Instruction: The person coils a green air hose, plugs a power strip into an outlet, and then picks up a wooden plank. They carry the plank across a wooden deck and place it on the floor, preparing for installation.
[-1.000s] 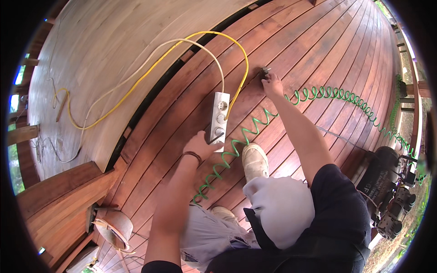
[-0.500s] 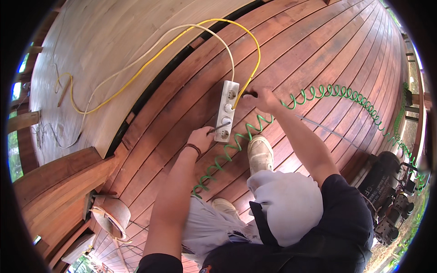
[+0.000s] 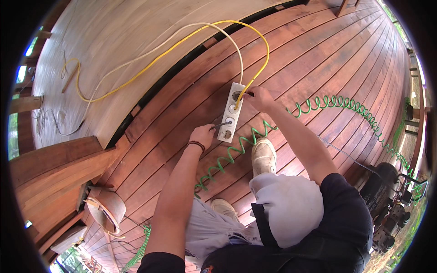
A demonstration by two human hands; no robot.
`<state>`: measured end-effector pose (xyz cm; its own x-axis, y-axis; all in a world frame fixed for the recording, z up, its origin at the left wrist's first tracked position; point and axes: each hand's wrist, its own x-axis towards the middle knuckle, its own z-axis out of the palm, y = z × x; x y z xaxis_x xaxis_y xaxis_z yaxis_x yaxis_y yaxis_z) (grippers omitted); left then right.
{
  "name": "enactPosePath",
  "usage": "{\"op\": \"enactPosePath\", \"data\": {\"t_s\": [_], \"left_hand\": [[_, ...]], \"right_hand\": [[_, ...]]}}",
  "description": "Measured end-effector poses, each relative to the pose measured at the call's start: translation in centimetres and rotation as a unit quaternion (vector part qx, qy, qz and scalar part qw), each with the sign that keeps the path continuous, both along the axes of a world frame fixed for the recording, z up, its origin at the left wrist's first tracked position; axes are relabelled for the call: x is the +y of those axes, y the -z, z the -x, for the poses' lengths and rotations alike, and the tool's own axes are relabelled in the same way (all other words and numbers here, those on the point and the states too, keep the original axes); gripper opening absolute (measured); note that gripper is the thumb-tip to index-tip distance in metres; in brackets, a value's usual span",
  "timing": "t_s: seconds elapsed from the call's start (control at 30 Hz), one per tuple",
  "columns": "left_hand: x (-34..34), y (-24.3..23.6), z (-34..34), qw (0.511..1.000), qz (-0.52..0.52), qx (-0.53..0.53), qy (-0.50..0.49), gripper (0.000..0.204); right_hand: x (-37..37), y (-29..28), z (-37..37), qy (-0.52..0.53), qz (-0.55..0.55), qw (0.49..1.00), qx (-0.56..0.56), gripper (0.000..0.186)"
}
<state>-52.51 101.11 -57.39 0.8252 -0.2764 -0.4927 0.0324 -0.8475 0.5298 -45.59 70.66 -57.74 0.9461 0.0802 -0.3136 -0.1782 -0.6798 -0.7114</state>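
Note:
A white power strip (image 3: pixel 225 133) with several round sockets lies lengthwise on the red-brown deck. A yellow cable (image 3: pixel 266 54) is plugged into one of its middle sockets. My left hand (image 3: pixel 202 135) is closed on a thin, dark grey rod-like piece (image 3: pixel 220 124), whose far end meets a round white socket or plug on the strip. Whether it is a cord or a tool, I cannot tell. At the strip's upper right side, my right hand (image 3: pixel 259 98) pinches a small black piece (image 3: pixel 248 94) that looks like a plug, mostly hidden by the fingers, beside the top socket.
A white cable (image 3: pixel 237 48) leaves the strip's far end. The coiled green hose (image 3: pixel 334 101) crosses the deck past my shoe (image 3: pixel 263 154). At right stands a black machine (image 3: pixel 380 182) with a cylindrical tank. A hard hat-like object (image 3: pixel 108 207) lies lower left, near wooden framing (image 3: pixel 59 157).
My right hand has come closer to the strip's top socket with the black piece. My left hand stays at the same part of the strip. The view has shifted slightly.

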Motion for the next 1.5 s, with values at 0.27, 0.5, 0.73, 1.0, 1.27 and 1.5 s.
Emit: {"op": "enactPosePath", "data": {"t_s": [0.27, 0.5, 0.73, 1.0, 1.27, 1.5], "left_hand": [[0.4, 0.4, 0.0, 1.0, 0.003, 0.003, 0.007, 0.033], [0.7, 0.9, -0.3, 1.0, 0.0, 0.015, -0.007, 0.032], [1.0, 0.0, -0.4, 0.997, 0.001, 0.074, -0.033, 0.033], [1.4, -0.1, -1.0, 0.998, -0.006, 0.066, -0.008, 0.032], [1.5, -0.7, -1.0, 0.999, 0.018, 0.037, -0.009, 0.03], [0.7, -1.1, -0.7, 0.998, 0.022, 0.046, 0.033, 0.03]], "right_hand": [[1.0, -0.9, 0.7, 0.011, 0.001, 1.0, -0.002, 0.032], [1.6, -1.1, 0.1, -0.021, 0.029, 0.999, -0.017, 0.034], [1.2, -0.5, 0.0, -0.035, 0.071, 0.996, -0.029, 0.032], [2.3, -0.4, 0.1, 0.041, 0.055, 0.998, -0.002, 0.033], [0.0, 0.9, 1.6, 0.045, -0.03, 0.999, -0.008, 0.03], [-1.4, 4.1, 1.8, 0.076, -0.148, 0.985, 0.042, 0.024]]}}
